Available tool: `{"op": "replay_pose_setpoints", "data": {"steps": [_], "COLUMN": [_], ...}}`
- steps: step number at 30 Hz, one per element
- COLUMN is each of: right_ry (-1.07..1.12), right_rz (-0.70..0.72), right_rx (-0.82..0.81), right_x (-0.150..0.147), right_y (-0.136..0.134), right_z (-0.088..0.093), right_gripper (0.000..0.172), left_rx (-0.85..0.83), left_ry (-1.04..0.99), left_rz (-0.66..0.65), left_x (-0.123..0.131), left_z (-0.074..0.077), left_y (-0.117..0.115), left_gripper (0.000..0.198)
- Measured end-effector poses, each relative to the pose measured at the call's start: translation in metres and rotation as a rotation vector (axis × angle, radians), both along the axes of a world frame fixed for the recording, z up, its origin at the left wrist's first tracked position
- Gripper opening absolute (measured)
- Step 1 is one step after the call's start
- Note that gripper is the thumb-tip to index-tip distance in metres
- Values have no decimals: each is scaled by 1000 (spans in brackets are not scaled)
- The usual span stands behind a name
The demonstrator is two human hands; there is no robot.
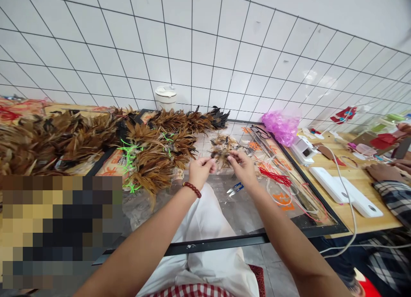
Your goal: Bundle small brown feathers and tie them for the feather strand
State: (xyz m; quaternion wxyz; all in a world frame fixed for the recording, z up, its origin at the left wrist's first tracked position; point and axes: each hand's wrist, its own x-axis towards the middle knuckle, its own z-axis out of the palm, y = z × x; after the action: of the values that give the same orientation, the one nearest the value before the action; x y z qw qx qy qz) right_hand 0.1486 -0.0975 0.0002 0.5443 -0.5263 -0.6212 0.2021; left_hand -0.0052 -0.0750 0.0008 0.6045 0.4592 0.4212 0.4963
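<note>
Both hands up over the glass table [244,220] now. The left hand [199,172] has its grip pinched shut on something small and thin, too fine to name, and the right hand [242,166] pinches closed at the small feather clump [221,150], which lies on the glass just beyond the fingertips. Tight on the left: the big heap of brown feathers [96,142] crowds right up beside the left wrist. Clear glass sits below the hands, with only the small scissors [235,188] lying there. To the right, red cord [274,177] lies near, then the table's black edge [308,181]. A white cup [165,97] stands back against the tiled wall [205,44].
</note>
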Motion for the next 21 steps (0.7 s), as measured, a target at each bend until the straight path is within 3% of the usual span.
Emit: {"op": "replay_pose_setpoints", "data": {"steps": [2,4,9,12,16,21], "right_ry": [-237,-496,-864,-927,-860,-833], "right_rz": [-73,-46,71,1,-157,-189], "right_rx": [73,109,38,-3,-32,-40], "right_x": [7,11,5,6,14,13], "right_y": [-1,-2,-6,-7,-6,-7], "right_z": [2,3,2,3,5,7], "right_gripper": [23,22,23,17,23,23], "left_rx": [-31,-58,-79,-91,-91,-63], "left_ry": [-131,-243,-303,-302,-310,-332], "left_rz": [136,218,226,239,220,204], "left_x": [-2,-4,-5,-5,-4,-4], "left_z": [-1,-1,-1,0,0,-1], "left_y": [5,9,11,11,11,11], "left_gripper": [18,23,29,28,26,26]}}
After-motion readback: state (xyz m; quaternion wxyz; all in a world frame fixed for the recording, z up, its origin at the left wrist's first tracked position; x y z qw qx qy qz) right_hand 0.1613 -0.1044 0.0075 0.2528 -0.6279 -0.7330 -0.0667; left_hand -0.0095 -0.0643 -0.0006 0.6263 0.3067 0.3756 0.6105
